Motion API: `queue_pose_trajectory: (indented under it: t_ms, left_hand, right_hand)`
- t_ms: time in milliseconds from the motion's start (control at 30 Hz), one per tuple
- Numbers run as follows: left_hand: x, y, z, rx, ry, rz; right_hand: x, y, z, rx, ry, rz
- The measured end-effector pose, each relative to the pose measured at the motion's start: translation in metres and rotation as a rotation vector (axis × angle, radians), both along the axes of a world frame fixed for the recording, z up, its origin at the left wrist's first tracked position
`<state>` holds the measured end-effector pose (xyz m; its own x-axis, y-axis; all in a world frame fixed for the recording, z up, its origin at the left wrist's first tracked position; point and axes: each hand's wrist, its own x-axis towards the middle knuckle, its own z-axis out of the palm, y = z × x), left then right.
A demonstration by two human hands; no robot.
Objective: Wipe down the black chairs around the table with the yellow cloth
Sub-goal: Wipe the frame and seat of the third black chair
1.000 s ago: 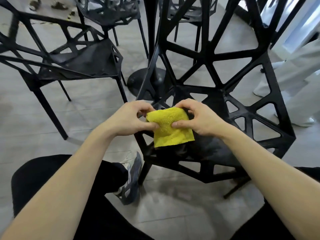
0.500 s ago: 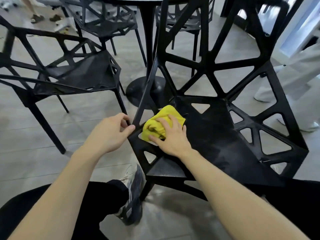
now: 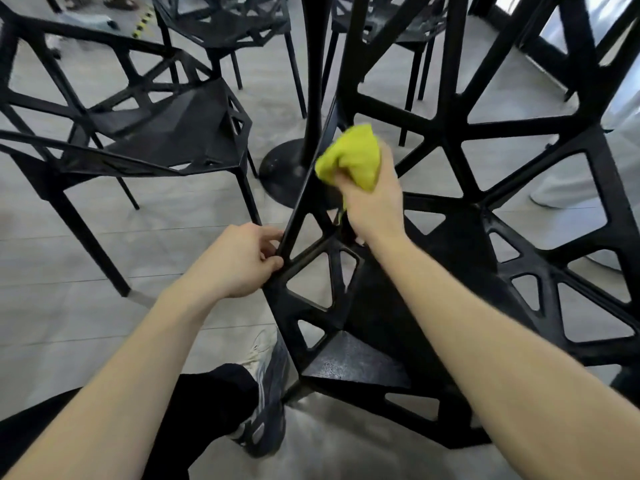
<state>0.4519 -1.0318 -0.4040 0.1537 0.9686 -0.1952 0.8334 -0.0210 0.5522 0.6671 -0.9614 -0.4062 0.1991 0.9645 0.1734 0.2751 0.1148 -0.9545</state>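
Note:
A black lattice chair point(image 3: 460, 258) fills the middle and right of the head view, its seat facing me. My right hand point(image 3: 374, 206) grips the bunched yellow cloth point(image 3: 353, 155) and holds it against the chair's left back strut. My left hand point(image 3: 239, 261) grips the left edge of the same chair's frame, fingers curled round a strut. The cloth is blurred by motion.
A second black chair point(image 3: 152, 133) stands to the left. The black table pedestal and round base point(image 3: 287, 168) rise behind the near chair. More chairs point(image 3: 221, 19) stand at the back. My shoe point(image 3: 266, 386) is by the chair's front leg. A person in white trousers point(image 3: 568, 181) stands at the right.
My right hand lifted the cloth from the seat's front left corner up to the chair's left back strut. My left hand closed round the chair's left frame edge.

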Motion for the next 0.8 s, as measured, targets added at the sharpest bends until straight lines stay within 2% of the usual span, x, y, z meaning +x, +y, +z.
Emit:
queue_pose_trajectory:
  t_ms: [67,167,267,333,467,533,700,800]
  left_hand:
    - [-0.001,0.0,-0.002,-0.003,-0.021,0.005]
    - [-0.004,-0.001,-0.002,-0.02,-0.043,0.024]
    - [-0.005,0.0,-0.006,0.021,0.009,0.02]
    - [-0.005,-0.003,-0.01,0.033,0.024,0.026]
    - [-0.001,-0.011,-0.013,0.039,-0.059,0.077]
    - [0.001,-0.012,-0.012,0.041,-0.06,0.087]
    - [0.002,-0.004,-0.004,-0.006,-0.022,0.055]
    - [0.004,-0.007,-0.007,0.024,-0.022,0.073]
  right_hand:
    - [-0.02,0.033,0.02,0.038,-0.1,0.051]
    - [-0.056,0.008,0.0,0.028,-0.217,0.151]
    - [-0.071,-0.053,-0.04,0.209,-0.263,0.218]
    - [-0.061,-0.046,-0.042,0.298,-0.292,0.255]
    - [-0.045,0.063,0.014,0.216,-0.323,0.005]
    - [-0.05,0.085,0.03,0.169,-0.334,-0.102]
    - [-0.073,0.005,-0.002,0.101,-0.347,0.079]
    - [-0.067,0.04,0.002,0.191,-0.332,0.012]
